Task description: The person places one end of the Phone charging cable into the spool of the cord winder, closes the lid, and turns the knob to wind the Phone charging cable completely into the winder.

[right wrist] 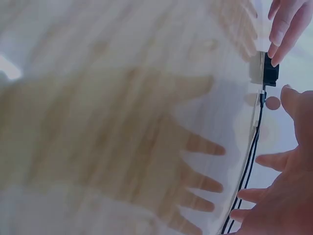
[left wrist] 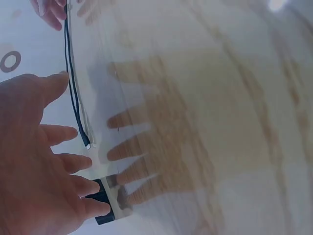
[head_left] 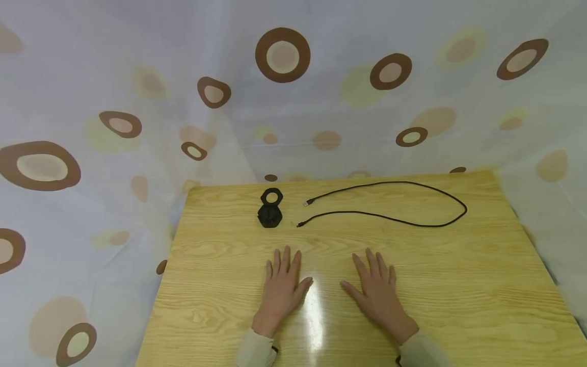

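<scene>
My left hand (head_left: 279,294) is palm down over the near part of the wooden table (head_left: 468,295), fingers spread and holding nothing. To its right, my right hand (head_left: 379,299) has the same spread pose and also holds nothing. Beyond the left fingertips sits a small black hexagonal case (head_left: 269,216), with a ring-shaped hexagonal piece joined at its far side. A thin black USB cable (head_left: 465,209) lies in a long loop beyond the right hand. Its USB plug (head_left: 307,203) and smaller plug (head_left: 300,224) point left toward the case. Both wrist views show each hand mirrored in the glossy tabletop.
A pale curtain (head_left: 312,107) with brown and yellow ring patterns hangs behind the table's far edge and along both sides. A bright light reflection lies on the tabletop between the hands. Light sleeves cover both forearms.
</scene>
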Demonstrator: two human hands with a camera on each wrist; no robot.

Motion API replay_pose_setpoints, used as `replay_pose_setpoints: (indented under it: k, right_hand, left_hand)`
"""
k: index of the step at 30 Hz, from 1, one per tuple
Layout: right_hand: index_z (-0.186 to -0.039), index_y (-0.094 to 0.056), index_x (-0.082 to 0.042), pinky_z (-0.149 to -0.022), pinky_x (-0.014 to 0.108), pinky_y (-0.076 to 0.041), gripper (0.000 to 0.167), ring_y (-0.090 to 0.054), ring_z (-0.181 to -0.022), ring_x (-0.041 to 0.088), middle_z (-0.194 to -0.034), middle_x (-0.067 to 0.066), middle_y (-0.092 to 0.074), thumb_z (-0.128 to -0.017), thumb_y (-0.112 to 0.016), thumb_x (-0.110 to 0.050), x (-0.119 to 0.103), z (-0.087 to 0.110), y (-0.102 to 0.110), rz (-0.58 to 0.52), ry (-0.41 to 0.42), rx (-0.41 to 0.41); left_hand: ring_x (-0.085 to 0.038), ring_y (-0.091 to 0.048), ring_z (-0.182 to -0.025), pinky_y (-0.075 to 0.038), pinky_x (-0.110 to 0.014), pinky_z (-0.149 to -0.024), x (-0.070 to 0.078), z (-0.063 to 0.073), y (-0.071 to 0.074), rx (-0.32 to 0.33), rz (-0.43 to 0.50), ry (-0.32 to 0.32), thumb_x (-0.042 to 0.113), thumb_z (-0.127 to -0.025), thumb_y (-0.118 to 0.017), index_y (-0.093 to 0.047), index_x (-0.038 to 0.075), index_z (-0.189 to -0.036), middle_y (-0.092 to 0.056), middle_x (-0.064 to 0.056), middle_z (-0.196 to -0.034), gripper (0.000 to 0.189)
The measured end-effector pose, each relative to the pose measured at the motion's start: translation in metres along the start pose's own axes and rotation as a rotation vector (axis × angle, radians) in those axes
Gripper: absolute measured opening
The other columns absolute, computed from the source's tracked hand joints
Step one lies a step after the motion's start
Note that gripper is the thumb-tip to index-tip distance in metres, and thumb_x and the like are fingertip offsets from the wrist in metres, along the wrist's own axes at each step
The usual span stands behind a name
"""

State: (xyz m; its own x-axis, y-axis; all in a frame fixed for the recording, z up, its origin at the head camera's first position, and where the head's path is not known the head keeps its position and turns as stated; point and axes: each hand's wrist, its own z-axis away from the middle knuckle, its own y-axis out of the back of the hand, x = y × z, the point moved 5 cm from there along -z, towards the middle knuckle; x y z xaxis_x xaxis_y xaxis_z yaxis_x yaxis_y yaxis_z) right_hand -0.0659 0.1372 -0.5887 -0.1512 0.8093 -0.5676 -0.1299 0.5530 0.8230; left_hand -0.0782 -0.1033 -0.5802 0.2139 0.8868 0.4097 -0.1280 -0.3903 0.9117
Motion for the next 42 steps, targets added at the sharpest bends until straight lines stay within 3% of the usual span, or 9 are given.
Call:
replay_pose_setpoints:
  k: [12, 20, 26, 32, 42]
  right_hand:
    - [-0.154, -0.049, -0.001, -0.120, 0.080, -0.020, 0.067, -0.027, -0.153, 0.061, -0.166, 0.034, -0.033, -0.103, -0.067, -0.040, -0.022, -0.007, -0.005, -0.029, 0.085, 0.049]
    - [-0.153, -0.051, -0.001, -0.114, 0.073, -0.040, 0.062, -0.030, -0.154, 0.055, -0.165, 0.029, -0.038, -0.105, -0.066, -0.037, -0.033, -0.020, -0.013, -0.101, 0.107, 0.044]
    - [-0.152, -0.052, -0.002, -0.114, 0.071, -0.042, 0.056, -0.031, -0.155, 0.053, -0.165, 0.025, -0.040, -0.106, -0.065, -0.031, -0.047, -0.025, -0.017, -0.114, 0.118, 0.014]
    - [-0.153, -0.052, -0.004, -0.116, 0.069, -0.042, 0.053, -0.033, -0.155, 0.052, -0.165, 0.024, -0.042, -0.106, -0.065, -0.026, -0.058, -0.031, -0.021, -0.117, 0.137, 0.011]
    - [-0.155, -0.049, -0.006, -0.119, 0.066, -0.041, 0.054, -0.031, -0.158, 0.047, -0.168, 0.020, -0.039, -0.108, -0.061, -0.028, -0.080, -0.051, -0.028, -0.150, 0.126, -0.042]
  left_hand:
    - [-0.054, -0.025, -0.158, -0.026, -0.070, -0.126, -0.007, 0.001, 0.004, 0.023, 0.004, 0.018, 0.040, -0.108, -0.058, -0.045, 0.008, -0.160, -0.032, -0.026, -0.170, 0.063]
    - [-0.053, -0.026, -0.158, -0.026, -0.070, -0.125, -0.013, -0.004, 0.010, 0.057, 0.053, 0.021, 0.035, -0.108, -0.059, -0.046, 0.004, -0.158, -0.034, -0.028, -0.169, 0.061]
    - [-0.048, -0.030, -0.159, -0.028, -0.064, -0.128, -0.016, -0.010, 0.014, 0.079, 0.081, -0.020, 0.031, -0.109, -0.058, -0.048, 0.005, -0.157, -0.037, -0.024, -0.169, 0.056]
    - [-0.046, -0.037, -0.156, -0.032, -0.061, -0.127, -0.017, -0.014, 0.018, 0.148, 0.119, -0.081, 0.025, -0.108, -0.060, -0.053, 0.004, -0.153, -0.045, -0.023, -0.164, 0.050]
    - [-0.047, -0.040, -0.154, -0.035, -0.063, -0.125, -0.029, -0.020, 0.022, 0.175, 0.127, -0.065, 0.023, -0.107, -0.062, -0.055, 0.002, -0.151, -0.047, -0.024, -0.162, 0.049]
